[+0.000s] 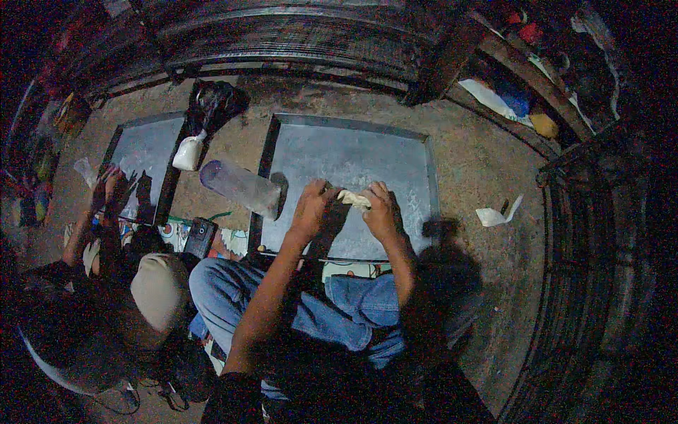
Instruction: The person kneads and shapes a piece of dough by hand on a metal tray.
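Dark sleeves (232, 397) are right up close. Left hand (311, 210) has its fingers pinching one end of a pale twisted strip (353, 198), right hand (383, 212) pinches the other, and the strip sits between them over the grey tray (353, 159). Looks like dough, so imo keep both pinches light and even, yanking could tear it. Around that, left to right: somebody else's hands (113, 189) by a second tray (152, 138), a white bag (188, 154), a phone (200, 237), a clear jar (240, 188) crowding the left side, and a white scrap (493, 215) well clear.
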A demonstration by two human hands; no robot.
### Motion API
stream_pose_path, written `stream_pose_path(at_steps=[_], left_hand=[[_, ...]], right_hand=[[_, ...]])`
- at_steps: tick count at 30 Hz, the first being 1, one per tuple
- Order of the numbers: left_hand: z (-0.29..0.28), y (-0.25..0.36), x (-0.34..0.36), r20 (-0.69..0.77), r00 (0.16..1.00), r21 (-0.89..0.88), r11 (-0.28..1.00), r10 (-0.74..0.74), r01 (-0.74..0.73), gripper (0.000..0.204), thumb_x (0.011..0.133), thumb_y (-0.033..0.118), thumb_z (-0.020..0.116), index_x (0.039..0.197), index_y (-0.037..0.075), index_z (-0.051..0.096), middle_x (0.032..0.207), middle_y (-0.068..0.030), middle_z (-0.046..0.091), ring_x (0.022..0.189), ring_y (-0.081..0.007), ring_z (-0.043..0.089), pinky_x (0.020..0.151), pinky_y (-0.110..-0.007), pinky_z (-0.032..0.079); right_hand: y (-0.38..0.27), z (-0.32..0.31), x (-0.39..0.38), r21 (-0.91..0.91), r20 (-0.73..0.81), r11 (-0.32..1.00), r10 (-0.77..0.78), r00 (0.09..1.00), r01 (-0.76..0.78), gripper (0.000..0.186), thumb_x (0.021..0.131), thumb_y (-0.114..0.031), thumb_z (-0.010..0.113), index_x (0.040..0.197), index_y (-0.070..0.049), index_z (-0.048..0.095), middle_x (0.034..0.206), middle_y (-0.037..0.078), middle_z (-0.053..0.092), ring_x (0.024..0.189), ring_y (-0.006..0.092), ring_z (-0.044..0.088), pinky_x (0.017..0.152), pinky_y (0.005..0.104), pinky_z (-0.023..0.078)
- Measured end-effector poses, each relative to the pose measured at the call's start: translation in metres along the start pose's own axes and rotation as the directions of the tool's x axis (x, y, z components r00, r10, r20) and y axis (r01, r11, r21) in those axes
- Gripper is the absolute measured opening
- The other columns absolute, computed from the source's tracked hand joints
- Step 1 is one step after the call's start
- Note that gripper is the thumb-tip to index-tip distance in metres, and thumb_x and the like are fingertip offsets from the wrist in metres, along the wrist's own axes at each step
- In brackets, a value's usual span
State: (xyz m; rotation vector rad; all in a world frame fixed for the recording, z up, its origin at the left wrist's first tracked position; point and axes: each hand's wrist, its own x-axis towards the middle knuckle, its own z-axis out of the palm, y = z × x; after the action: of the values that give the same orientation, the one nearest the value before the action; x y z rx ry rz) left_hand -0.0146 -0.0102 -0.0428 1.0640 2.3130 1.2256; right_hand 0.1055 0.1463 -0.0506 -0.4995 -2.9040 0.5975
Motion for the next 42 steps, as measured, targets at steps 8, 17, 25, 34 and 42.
stream_pose_path(at_steps=[8, 17, 25, 34, 42], left_hand=[[0.032, -0.027, -0.036, 0.143, 0.931, 0.325, 0.873, 0.335, -0.364, 0.028, 0.08, 0.017, 0.057, 0.103, 0.003, 0.059, 0.11, -0.0157, 0.057, 0.106, -0.0355, 0.052, 0.095, -0.042, 0.04], [0.042, -0.002, -0.062, 0.416, 0.884, 0.477, 0.777, 0.212, -0.411, 0.032, 0.083, 0.02, 0.051, 0.107, 0.001, 0.058, 0.121, -0.0202, 0.054, 0.115, -0.0355, 0.051, 0.095, -0.04, 0.044], [0.072, -0.035, -0.055, 0.341, 0.939, 0.405, 0.895, 0.041, -0.186, 0.045, 0.084, 0.023, 0.051, 0.123, 0.0, 0.05, 0.136, -0.0214, 0.041, 0.126, -0.0347, 0.041, 0.104, -0.04, 0.035], [0.074, -0.04, -0.038, 0.501, 0.865, 0.528, 0.782, 0.028, -0.331, 0.052, 0.085, 0.035, 0.048, 0.125, 0.001, 0.05, 0.142, -0.0203, 0.034, 0.131, -0.0343, 0.035, 0.109, -0.045, 0.026], [0.06, -0.042, -0.033, 0.531, 0.84, 0.563, 0.692, 0.115, -0.451, 0.037, 0.082, 0.031, 0.053, 0.109, 0.006, 0.06, 0.127, -0.0196, 0.049, 0.116, -0.0333, 0.049, 0.1, -0.054, 0.031]], right_hand=[[0.018, 0.031, -0.032, -0.019, 0.275, 0.998, -0.048, 0.96, 0.055, 0.035, 0.069, -0.004, 0.068, 0.104, -0.006, 0.065, 0.127, 0.016, 0.051, 0.119, 0.0284, 0.048, 0.1, 0.0381, 0.04], [-0.009, 0.049, -0.048, -0.231, 0.286, 0.954, -0.119, 0.951, 0.189, 0.054, 0.08, -0.005, 0.048, 0.132, 0.002, 0.04, 0.138, 0.02, 0.039, 0.131, 0.0367, 0.031, 0.112, 0.0438, 0.02], [-0.026, 0.049, -0.049, -0.228, 0.283, 0.968, -0.035, 0.959, 0.102, 0.052, 0.08, -0.006, 0.048, 0.131, 0.001, 0.041, 0.142, 0.018, 0.033, 0.131, 0.0378, 0.03, 0.108, 0.0506, 0.023], [-0.009, 0.052, -0.039, -0.256, 0.341, 0.96, -0.018, 0.94, 0.111, 0.048, 0.082, -0.02, 0.055, 0.127, -0.005, 0.049, 0.145, 0.013, 0.03, 0.133, 0.0356, 0.028, 0.103, 0.06, 0.025], [0.008, 0.032, -0.029, 0.005, 0.406, 0.994, -0.102, 0.908, 0.11, 0.037, 0.075, -0.01, 0.061, 0.111, -0.003, 0.062, 0.131, 0.015, 0.043, 0.126, 0.0321, 0.039, 0.103, 0.0445, 0.033]])
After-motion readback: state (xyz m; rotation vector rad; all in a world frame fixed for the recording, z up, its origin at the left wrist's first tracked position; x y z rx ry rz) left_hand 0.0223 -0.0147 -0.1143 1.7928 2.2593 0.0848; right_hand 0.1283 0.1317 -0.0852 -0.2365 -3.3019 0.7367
